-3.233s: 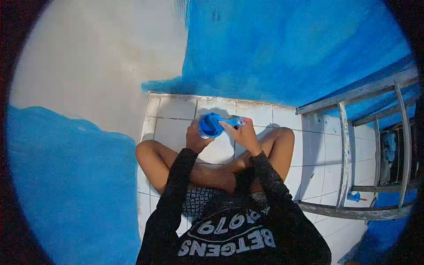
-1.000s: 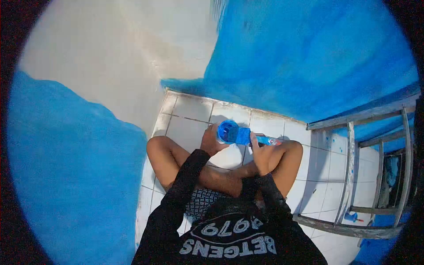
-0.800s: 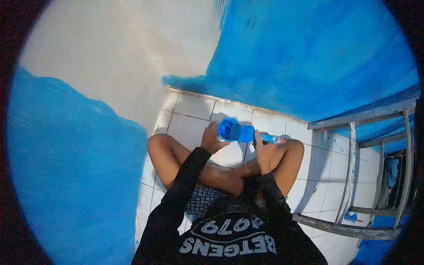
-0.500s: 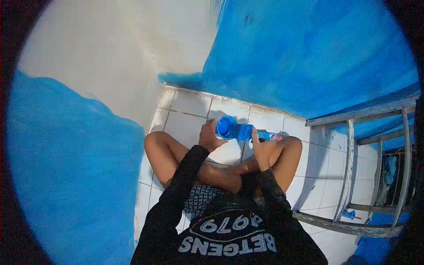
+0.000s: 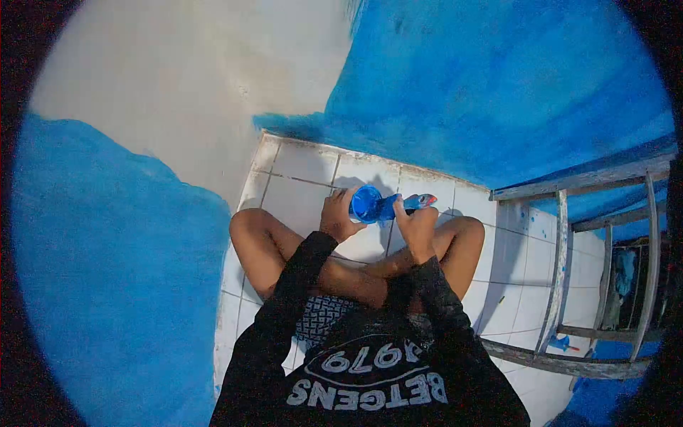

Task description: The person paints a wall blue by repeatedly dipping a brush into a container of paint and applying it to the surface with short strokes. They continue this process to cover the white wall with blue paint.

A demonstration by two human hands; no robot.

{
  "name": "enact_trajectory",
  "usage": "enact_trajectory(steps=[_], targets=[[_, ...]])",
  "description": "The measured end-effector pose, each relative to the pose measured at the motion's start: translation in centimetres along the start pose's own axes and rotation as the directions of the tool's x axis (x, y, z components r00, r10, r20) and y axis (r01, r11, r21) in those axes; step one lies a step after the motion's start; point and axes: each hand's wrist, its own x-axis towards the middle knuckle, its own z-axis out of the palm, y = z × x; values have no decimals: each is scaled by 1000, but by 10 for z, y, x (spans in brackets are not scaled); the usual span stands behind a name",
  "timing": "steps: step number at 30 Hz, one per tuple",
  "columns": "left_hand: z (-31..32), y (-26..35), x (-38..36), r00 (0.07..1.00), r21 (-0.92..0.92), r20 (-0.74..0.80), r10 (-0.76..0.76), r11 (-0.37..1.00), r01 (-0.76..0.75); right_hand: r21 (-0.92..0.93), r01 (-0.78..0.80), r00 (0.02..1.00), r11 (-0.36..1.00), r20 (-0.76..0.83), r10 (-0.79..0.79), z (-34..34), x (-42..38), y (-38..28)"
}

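A small round cup of blue paint (image 5: 366, 204) is in my left hand (image 5: 337, 216), whose fingers wrap around its side above the floor. Its mouth tilts toward me, and wet blue paint coats the inside. My right hand (image 5: 417, 226) is closed around a paintbrush (image 5: 424, 201). The blue-smeared handle points to the right and has a reddish tip. Blue-coated bristles (image 5: 385, 208) lie at the cup's right rim; whether they reach inside is hard to tell.
My crossed legs (image 5: 356, 279) rest on white floor tiles (image 5: 302, 160). Partly blue walls (image 5: 114, 270) meet in a corner ahead. A wooden ladder (image 5: 559, 263) stands at the right, with a small blue item (image 5: 561, 344) on the floor behind its rails.
My right hand has shifted slightly left along with the brush and turned, so the handle angles more upward. My left hand keeps the cup nearly in place.
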Motion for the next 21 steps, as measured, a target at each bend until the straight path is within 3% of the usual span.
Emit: enact_trajectory(steps=[5,7,15,18,19,21], targets=[[1,5,-4,1000,100,30,-2,995,-1,-63,100,994,993,40,-98,1,2,7],[-2,7,-3,995,84,94,-20,996,12,-39,98,995,994,35,-96,0,2,3],[-1,7,-6,997,127,76,-25,992,15,-88,93,994,992,68,-87,-1,3,1],[-5,4,-2,997,55,61,-46,998,43,-34,-28,1000,999,-10,28,-1,8,19],[-7,3,-1,995,-15,62,-73,997,74,185,-176,984,967,21,175,-3,11,26],[-6,-1,-1,999,-79,7,-52,996,52,518,-465,883,718,208,421,-20,16,11]])
